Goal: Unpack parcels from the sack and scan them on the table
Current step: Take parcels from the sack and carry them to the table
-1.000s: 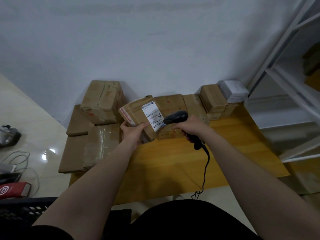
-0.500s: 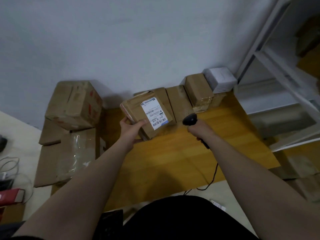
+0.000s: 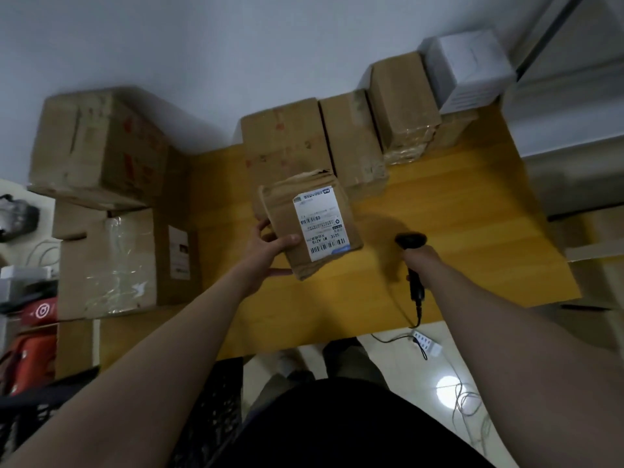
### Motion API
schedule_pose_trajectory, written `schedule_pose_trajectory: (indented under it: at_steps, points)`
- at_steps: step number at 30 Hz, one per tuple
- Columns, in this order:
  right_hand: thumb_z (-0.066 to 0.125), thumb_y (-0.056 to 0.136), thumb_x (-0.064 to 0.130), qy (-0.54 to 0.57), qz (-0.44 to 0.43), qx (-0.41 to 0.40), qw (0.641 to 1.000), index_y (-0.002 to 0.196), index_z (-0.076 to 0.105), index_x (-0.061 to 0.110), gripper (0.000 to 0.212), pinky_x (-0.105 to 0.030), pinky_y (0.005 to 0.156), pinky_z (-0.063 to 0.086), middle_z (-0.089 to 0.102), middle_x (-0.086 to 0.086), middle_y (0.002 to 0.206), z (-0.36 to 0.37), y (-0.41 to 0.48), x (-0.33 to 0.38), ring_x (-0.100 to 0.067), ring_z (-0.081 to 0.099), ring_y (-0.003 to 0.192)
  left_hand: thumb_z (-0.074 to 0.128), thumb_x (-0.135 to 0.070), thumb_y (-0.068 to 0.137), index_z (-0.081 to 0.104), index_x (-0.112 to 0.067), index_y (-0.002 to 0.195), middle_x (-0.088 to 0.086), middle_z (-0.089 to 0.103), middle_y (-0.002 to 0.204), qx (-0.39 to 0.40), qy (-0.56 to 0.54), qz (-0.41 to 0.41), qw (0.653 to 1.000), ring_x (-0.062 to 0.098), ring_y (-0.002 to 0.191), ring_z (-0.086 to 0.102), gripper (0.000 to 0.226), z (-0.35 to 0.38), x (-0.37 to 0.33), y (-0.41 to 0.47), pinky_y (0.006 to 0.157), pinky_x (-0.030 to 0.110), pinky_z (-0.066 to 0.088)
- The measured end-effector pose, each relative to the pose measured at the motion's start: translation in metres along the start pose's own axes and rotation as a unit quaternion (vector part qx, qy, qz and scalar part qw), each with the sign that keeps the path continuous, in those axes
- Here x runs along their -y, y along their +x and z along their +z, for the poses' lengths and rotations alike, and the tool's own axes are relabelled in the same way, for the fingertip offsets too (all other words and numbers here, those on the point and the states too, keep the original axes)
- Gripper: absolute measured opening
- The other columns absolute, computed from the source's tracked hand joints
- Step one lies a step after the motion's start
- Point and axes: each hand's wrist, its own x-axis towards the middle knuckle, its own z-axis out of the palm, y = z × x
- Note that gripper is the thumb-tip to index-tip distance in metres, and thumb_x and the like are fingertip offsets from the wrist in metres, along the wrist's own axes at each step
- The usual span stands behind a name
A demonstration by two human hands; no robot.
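My left hand (image 3: 266, 249) grips a small brown cardboard parcel (image 3: 287, 211) by its left edge, thumb on top, holding it low over the yellow wooden table (image 3: 456, 231). A white shipping label (image 3: 320, 222) with barcodes faces up on it. My right hand (image 3: 422, 265) grips the handle of a black barcode scanner (image 3: 410, 241), head pointing away from me, to the right of the parcel. Its cable hangs off the table's front edge. No sack is visible.
Several brown boxes (image 3: 347, 136) line the table's back edge, with a white box (image 3: 469, 72) at the back right. Larger cartons (image 3: 101, 146) are stacked on the left. A white power strip (image 3: 425, 344) and cables lie on the floor. White shelving stands at the right.
The parcel has come down toward the table and nearer to me. My right hand has drawn the scanner away from the label, to the right and lower. The camera has tilted down.
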Motion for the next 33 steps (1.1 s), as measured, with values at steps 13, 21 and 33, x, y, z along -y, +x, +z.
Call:
schedule_pose_trajectory:
  at_steps: [13, 21, 33]
  points:
    - [0.056, 0.100, 0.010, 0.031, -0.004, -0.052, 0.998, 0.150, 0.034, 0.005, 0.055, -0.045, 0.072, 0.051, 0.054, -0.020, 0.125, 0.008, -0.007, -0.015, -0.031, 0.057, 0.093, 0.096, -0.035, 0.068, 0.031, -0.036, 0.148, 0.001, 0.061, 0.135, 0.011, 0.019, -0.023, 1.000, 0.023, 0.118, 0.064, 0.103, 0.009, 0.036, -0.015, 0.076, 0.059, 0.062]
    - [0.056, 0.102, 0.018, 0.104, -0.148, -0.002, 0.983, 0.134, 0.062, 0.015, 0.032, -0.048, 0.088, 0.052, 0.062, -0.009, 0.111, 0.022, -0.121, -0.024, -0.035, 0.059, 0.105, 0.094, -0.048, 0.057, 0.037, -0.035, 0.146, -0.004, 0.066, 0.127, 0.018, 0.016, 0.014, 1.000, 0.021, 0.111, 0.068, 0.107, -0.015, 0.069, -0.092, 0.073, 0.051, 0.063]
    - [0.065, 0.100, 0.025, 0.121, -0.304, 0.098, 0.940, 0.108, 0.073, 0.021, 0.012, -0.035, 0.063, 0.061, 0.080, -0.001, 0.094, 0.110, -0.322, -0.162, -0.023, 0.077, 0.086, 0.085, -0.063, 0.059, 0.045, -0.035, 0.135, 0.002, 0.066, 0.128, -0.002, -0.085, 0.076, 0.994, 0.028, 0.115, 0.065, 0.090, -0.091, 0.207, -0.279, 0.098, 0.059, 0.053]
